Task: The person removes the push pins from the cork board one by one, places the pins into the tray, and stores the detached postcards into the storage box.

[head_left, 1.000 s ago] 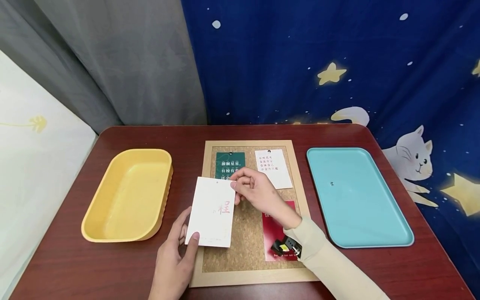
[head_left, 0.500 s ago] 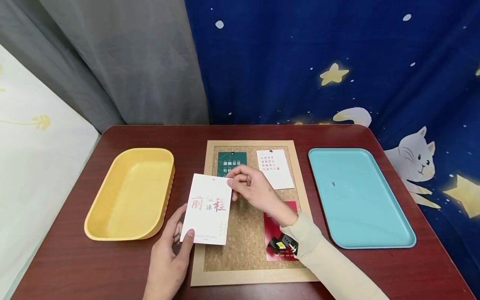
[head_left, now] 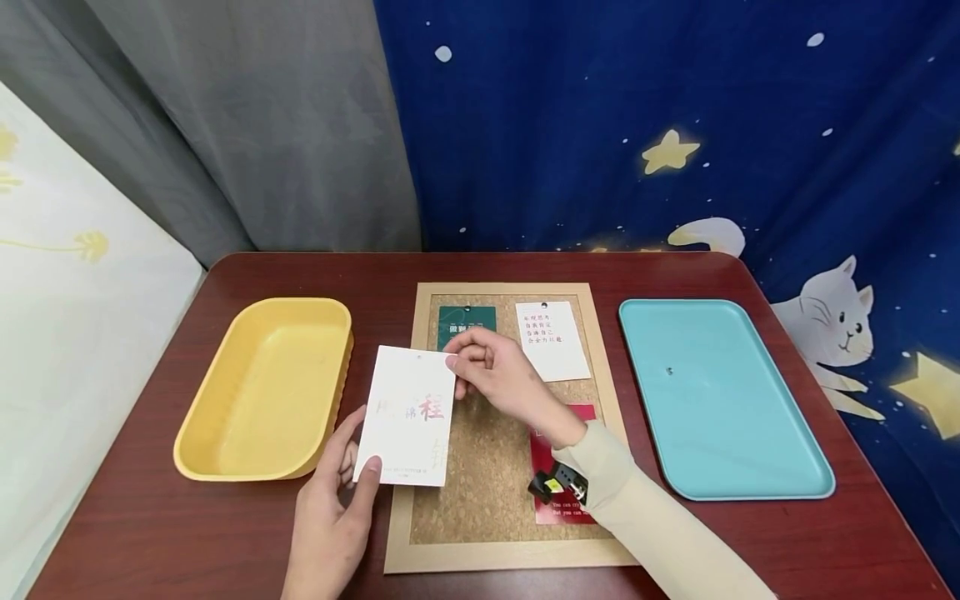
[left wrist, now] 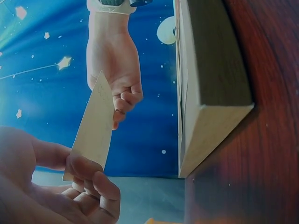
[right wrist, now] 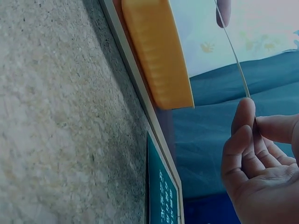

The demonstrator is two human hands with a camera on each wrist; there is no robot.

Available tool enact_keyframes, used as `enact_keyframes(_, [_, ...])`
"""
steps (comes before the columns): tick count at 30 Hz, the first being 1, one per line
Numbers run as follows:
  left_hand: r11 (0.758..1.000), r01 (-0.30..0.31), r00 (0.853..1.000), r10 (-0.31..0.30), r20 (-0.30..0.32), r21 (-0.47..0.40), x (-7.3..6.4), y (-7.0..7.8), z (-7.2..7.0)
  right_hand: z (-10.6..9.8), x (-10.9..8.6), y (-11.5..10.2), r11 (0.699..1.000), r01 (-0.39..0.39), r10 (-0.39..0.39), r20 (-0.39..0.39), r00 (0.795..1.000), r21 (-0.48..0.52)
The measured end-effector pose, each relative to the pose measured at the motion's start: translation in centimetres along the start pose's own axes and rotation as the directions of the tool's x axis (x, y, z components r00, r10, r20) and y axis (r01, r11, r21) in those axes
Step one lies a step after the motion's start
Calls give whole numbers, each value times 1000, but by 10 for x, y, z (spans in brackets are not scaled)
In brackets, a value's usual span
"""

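Observation:
Between both hands a white card point(head_left: 405, 433) with coloured characters and a small hole near its top edge is held up over the corkboard's left side. My left hand point(head_left: 330, 500) pinches its lower left corner, thumb on the printed face. At the upper right corner, my right hand point(head_left: 495, 375) pinches it between thumb and fingers. The right wrist view shows the card point(right wrist: 233, 51) edge-on, raised off the corkboard point(head_left: 480, 500). On the board lie a green card point(head_left: 461, 318), partly hidden by the right hand, a white card with red text point(head_left: 555, 350), and a red card point(head_left: 543, 454) partly under the right forearm.
A yellow bin point(head_left: 266, 392) stands left of the board. To the right is a blue tray point(head_left: 727, 408) with a tiny object point(head_left: 670, 371) on it. The dark red table point(head_left: 135, 533) ends at curtains behind.
Both hands have shifted slightly left with the white card. Its tilt has changed, so different parts of the shiny print show. The view has also moved a little.

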State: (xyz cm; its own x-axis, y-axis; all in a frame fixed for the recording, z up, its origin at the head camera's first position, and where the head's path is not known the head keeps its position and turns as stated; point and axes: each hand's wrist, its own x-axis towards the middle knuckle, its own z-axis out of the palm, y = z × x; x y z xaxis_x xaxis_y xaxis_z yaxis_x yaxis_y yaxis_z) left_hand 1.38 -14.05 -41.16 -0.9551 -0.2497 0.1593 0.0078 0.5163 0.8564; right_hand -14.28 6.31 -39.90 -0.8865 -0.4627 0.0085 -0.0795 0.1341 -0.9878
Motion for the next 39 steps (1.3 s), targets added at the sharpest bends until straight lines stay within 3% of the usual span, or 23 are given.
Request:
enact_keyframes(12, [999,31,999,-31,-18,-12,1,-1,-6,7,9,-2,999,31,-31,14,999,7])
enact_keyframes(39, [999,31,995,-32,-92,-14,5,-6,-16,18,24,-6,998,65,-67,59,996,22])
